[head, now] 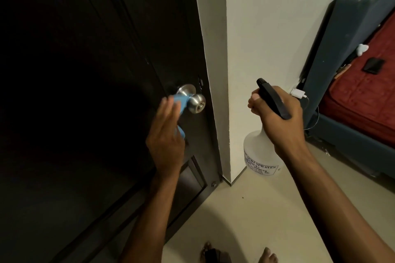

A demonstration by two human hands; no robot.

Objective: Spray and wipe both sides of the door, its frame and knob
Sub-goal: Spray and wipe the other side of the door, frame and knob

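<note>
At the far left is the dark door (85, 92), which fills that side of the view and is shut against the white wall edge. The person's left hand (165, 136) is raised in front of it, the fingers (168, 111) nearly straight and close together, and they press a blue cloth (180, 102) against the neck of the knob. The silver knob (196, 103) is just beyond the fingertips, to their right, and part of the cloth hangs below the palm. Right of the knob comes the narrow dark frame (211, 126), then the white wall corner (222, 70). Further right, the right hand (277, 117) is closed around the black trigger head of a white spray bottle (259, 156); its fingers are curled tightly around the neck, and the body of the bottle hangs below the fist, near the wall corner. Behind this hand, at the far right, stands a bed with a red cover (363, 96).
</note>
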